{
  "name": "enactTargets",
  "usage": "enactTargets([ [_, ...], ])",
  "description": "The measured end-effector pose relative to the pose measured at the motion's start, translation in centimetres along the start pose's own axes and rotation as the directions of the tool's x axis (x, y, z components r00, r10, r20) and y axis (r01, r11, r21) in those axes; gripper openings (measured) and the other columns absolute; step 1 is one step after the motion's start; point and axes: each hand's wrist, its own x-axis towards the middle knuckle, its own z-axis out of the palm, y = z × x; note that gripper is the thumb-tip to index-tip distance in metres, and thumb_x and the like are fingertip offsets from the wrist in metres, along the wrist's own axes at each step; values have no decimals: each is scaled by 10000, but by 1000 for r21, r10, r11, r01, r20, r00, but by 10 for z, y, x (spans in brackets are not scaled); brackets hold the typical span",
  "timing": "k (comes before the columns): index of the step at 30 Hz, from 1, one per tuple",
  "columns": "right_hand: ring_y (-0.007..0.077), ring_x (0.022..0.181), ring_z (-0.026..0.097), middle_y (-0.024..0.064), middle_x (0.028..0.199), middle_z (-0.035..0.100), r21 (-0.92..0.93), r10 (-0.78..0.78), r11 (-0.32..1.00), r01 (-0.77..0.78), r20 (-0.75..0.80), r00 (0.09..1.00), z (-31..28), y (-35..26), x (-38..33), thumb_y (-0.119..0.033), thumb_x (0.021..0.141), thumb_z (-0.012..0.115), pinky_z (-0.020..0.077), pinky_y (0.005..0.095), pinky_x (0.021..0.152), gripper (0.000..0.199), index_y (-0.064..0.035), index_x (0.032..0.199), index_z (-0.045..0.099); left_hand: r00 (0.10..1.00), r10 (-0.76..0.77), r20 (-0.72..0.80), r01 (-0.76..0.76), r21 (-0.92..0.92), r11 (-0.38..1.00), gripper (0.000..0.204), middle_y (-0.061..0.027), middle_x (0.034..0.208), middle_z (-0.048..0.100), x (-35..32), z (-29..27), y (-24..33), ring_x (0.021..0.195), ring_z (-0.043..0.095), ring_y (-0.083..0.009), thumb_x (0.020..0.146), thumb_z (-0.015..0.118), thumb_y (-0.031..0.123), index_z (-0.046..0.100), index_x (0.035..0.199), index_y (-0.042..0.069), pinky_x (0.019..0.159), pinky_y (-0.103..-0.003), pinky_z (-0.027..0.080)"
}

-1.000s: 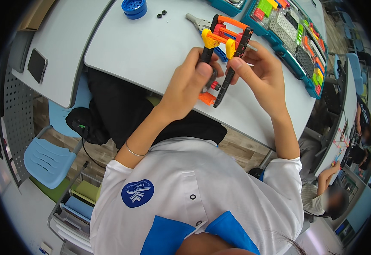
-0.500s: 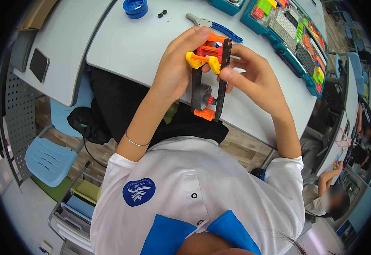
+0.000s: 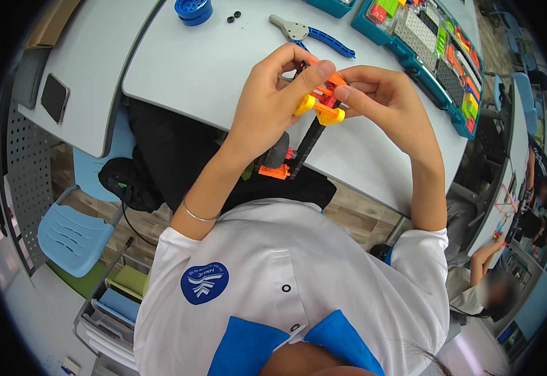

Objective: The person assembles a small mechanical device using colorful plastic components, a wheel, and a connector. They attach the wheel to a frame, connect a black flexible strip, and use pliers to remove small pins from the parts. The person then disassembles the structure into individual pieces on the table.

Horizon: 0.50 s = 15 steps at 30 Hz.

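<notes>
Between my hands, over the table's front edge, is a building-toy model point(image 3: 311, 143) with black beams, orange rods, yellow connectors and red parts. It tilts, its lower end hanging toward me with a dark wheel point(image 3: 278, 152) and an orange block point(image 3: 275, 172). My left hand point(image 3: 272, 100) is closed around its upper left side, thumb on top of an orange piece. At the upper right end, my right hand point(image 3: 386, 103) pinches the model with thumb and fingers. What lies under the fingertips is hidden. Beyond my hands lies a pair of pliers point(image 3: 295, 31) with blue handles.
A blue wheel rim point(image 3: 193, 11) and two small black pieces point(image 3: 234, 17) lie at the far left of the white table point(image 3: 179, 66). At right stands a teal case point(image 3: 406, 62) of coloured parts. A phone point(image 3: 55, 98) rests on the left table. Another person point(image 3: 489, 291) sits at right.
The model has turned and its lower end has swung left. My left hand has shifted its grip over the top, and my right fingers have moved up to the upper end.
</notes>
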Motion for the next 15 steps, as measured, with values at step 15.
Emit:
enactTargets([
  [15,183,826,718,147,958,711,106,-42,993,45,-24,999,3,19,17,-215,952,670,595,282,756,370,108,1126,628,994,-110,11,111,-19,994,363,26,542,447,15,-9,5,417,348,-15,1010,561,401,579,866,68,390,-169,235],
])
